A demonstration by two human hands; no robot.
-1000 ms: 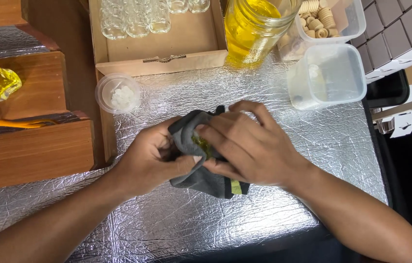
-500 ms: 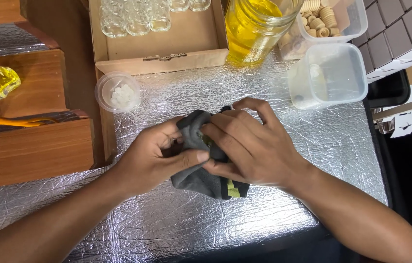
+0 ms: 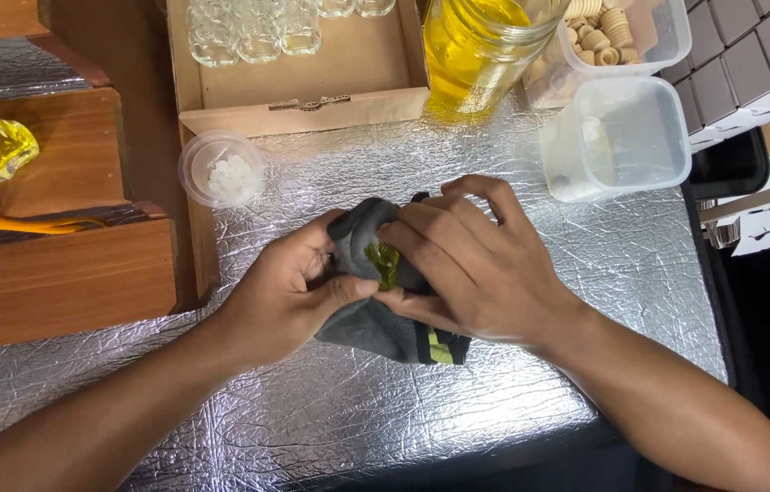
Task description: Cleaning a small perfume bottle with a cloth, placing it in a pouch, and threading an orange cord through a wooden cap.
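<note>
Grey cloth (image 3: 376, 323) bunched mid-desk (image 3: 312, 419) on foil. Head view: left hand (image 3: 289, 292) closed on the cloth's left fold, thumb pressing a small yellow-green item (image 3: 383, 260) w/in it; right hand (image 3: 476, 264) cupped over the top, fingers curled & gripping the cloth. Best kept low over the foil, firm pinch, clear of the jar (image 3: 476, 46) & tub (image 3: 622, 137).
</note>
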